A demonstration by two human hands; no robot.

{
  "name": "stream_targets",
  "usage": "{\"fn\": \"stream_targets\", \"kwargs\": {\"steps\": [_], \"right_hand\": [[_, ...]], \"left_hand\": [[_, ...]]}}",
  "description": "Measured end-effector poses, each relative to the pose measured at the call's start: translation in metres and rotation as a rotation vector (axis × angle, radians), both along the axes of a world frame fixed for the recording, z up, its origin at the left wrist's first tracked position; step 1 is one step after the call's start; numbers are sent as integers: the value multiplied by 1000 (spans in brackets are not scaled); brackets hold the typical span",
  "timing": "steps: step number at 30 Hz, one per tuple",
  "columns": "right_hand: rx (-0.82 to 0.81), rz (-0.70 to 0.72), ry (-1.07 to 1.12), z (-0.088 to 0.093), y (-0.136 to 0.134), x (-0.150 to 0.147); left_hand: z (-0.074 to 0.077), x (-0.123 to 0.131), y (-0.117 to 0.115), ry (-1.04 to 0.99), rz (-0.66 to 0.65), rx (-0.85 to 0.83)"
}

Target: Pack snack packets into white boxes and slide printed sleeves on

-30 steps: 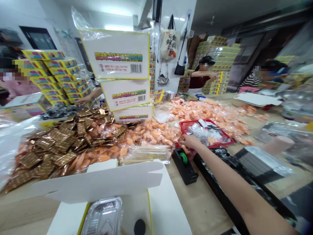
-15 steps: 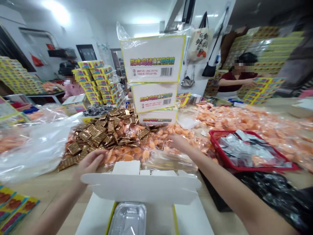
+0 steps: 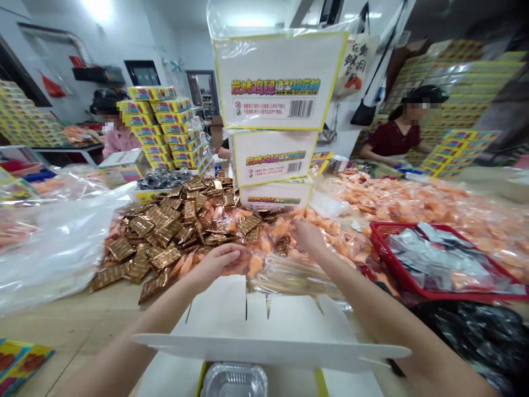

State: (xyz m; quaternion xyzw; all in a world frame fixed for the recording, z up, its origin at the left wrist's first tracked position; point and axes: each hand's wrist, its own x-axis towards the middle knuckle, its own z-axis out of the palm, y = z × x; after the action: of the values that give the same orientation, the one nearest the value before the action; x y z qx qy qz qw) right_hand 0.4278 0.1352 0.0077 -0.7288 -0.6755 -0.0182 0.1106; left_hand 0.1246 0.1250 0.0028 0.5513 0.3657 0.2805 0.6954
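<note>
Gold-brown patterned sachets (image 3: 154, 238), orange packets (image 3: 397, 201), red mesh basket (image 3: 382, 237).

A light wooden table (image 3: 70, 325) carries a heap of gold foil sachets (image 3: 165, 237) over orange wrapped pieces (image 3: 257, 266), a red plastic basket (image 3: 413, 259) at right, and an open white carton (image 3: 264, 325) at bottom centre.

Left hand (image 3: 215, 266) curved beside gold foil sachets (image 3: 165, 242), right hand (image 3: 309, 237) among orange wrapped packets (image 3: 326, 234), both just beyond an open white carton (image 3: 264, 317).
</note>
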Motion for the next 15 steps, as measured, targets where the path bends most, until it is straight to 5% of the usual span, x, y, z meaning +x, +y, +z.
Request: {"fn": "stream_targets", "kwargs": {"steps": [4, 8, 13, 15], "right_hand": [[137, -25, -8, 15, -17, -7], [158, 165, -2, 4, -36, -42], [30, 521, 192, -19, -53, -75], [22, 521, 346, -19, -53, -78]], "left_hand": [[-2, 24, 9, -60, -127, -124], [-11, 43, 9, -180, -214, -341], [-33, 56, 3, -248, 2, -344], [-40, 58, 1, -234, 67, -315]]}}
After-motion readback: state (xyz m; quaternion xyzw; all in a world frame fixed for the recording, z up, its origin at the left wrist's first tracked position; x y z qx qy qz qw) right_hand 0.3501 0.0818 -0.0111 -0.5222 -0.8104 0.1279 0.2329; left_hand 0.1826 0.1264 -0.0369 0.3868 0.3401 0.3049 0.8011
